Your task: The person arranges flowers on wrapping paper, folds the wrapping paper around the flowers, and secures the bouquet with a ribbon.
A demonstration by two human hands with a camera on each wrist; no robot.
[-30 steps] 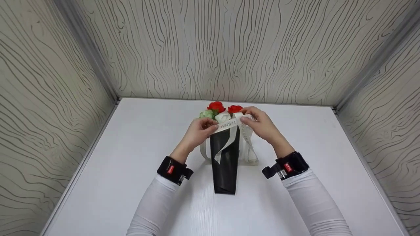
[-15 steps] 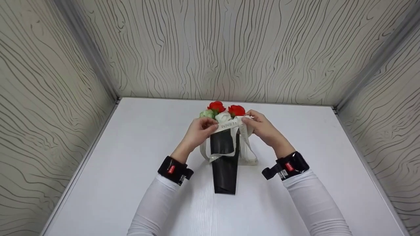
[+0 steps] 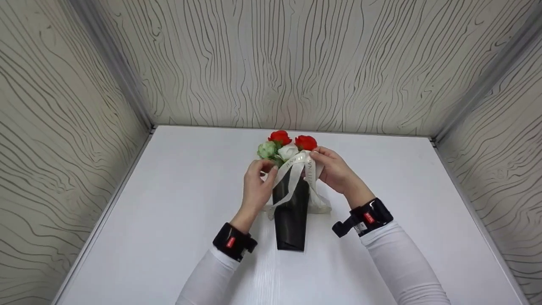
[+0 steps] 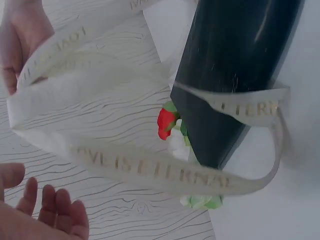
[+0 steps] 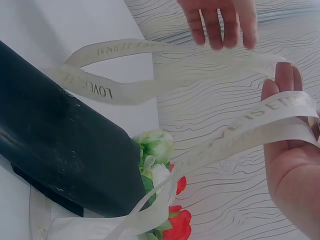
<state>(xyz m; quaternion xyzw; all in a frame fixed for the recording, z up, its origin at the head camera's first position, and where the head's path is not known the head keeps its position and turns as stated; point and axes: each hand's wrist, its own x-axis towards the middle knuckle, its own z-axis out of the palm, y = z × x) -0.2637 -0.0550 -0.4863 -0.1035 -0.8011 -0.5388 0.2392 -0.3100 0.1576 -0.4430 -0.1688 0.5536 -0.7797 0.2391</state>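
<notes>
A white ribbon with gold lettering [image 4: 160,172] loops over a small bouquet in a black wrapper [image 3: 291,226]. My right hand [image 3: 336,171] pinches the ribbon near the flowers, with loops passing over its fingers in the right wrist view. At the wrapper's left upper edge is my left hand [image 3: 258,184], its loosely bent fingers apart from the ribbon in the left wrist view. Red flowers [image 3: 279,137], a white flower [image 3: 288,151] and a pale green flower [image 3: 266,150] show above the wrapper. Ribbon tails hang across the black front.
The bouquet lies on a white table [image 3: 178,212], its flower end toward the back. Wood-grain patterned panels [image 3: 271,63] enclose the table at the back and sides. Both wrists carry black straps [image 3: 372,218].
My left hand has let go of the ribbon and drawn slightly down. My right hand has kept its pinch while shifting a little lower, and the ribbon's left stretch now sags.
</notes>
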